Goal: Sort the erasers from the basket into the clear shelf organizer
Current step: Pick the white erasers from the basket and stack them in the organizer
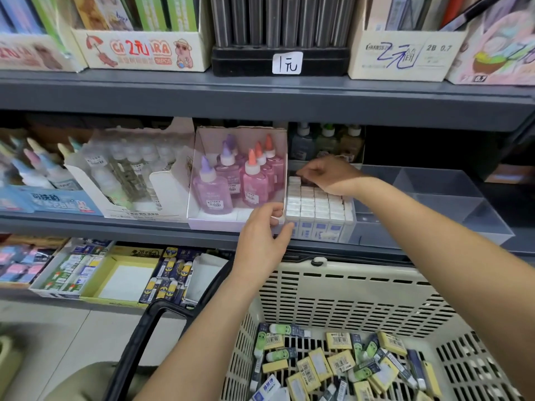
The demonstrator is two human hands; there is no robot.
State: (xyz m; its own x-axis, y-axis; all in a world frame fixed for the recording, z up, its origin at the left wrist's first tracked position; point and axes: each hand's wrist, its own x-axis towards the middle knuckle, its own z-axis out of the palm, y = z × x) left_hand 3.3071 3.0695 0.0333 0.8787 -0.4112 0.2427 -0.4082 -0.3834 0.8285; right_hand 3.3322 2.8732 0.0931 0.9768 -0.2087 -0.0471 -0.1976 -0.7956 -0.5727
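Observation:
A clear shelf organizer [451, 198] sits on the middle shelf. Its left compartment is packed with rows of white erasers [318, 209]. My right hand [330, 175] reaches over the back rows, fingers curled down onto a white eraser at the far left corner. My left hand [263, 235] grips the organizer's front left corner, thumb on its front face. Below, a beige slotted basket [347, 287] holds several loose erasers [338, 363], yellow, green and blue-white.
A box of pink and purple glue bottles [234, 180] stands directly left of the organizer. Clear glue bottles [130, 169] sit further left. The organizer's right compartments [440, 183] hold nothing. The basket's black handle [136, 337] hangs at its left. Eraser boxes [121, 273] fill the lower shelf.

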